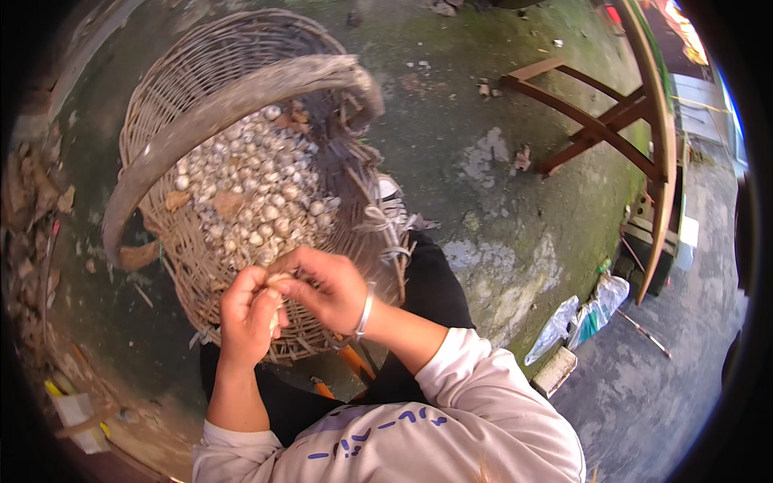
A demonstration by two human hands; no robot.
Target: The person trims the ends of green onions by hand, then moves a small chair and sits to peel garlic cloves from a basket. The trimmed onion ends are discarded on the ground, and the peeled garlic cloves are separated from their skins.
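A large wicker basket (181,84) with a thick bent-wood handle (205,118) stands before me, close to my legs. Inside lie many small, pale, round bulbs (266,211) that look like garlic, with dry brown leaves (229,204) among them. Over the basket's near end, my left hand (246,314) is closed around a small pale piece, mostly hidden by its fingers. My right hand (329,287), with a silver bangle at the wrist, meets it and pinches a pale bit (279,279) between thumb and forefinger. The fingertips of both hands touch there.
A wooden folding frame (604,130) stands at the right on the mossy concrete floor. Nearer lie crumpled plastic bags (598,305), a brick-like block (554,371) and a thin stick (645,335). Dry leaves and debris (30,187) line the left edge. My shoe (391,199) is beside the basket.
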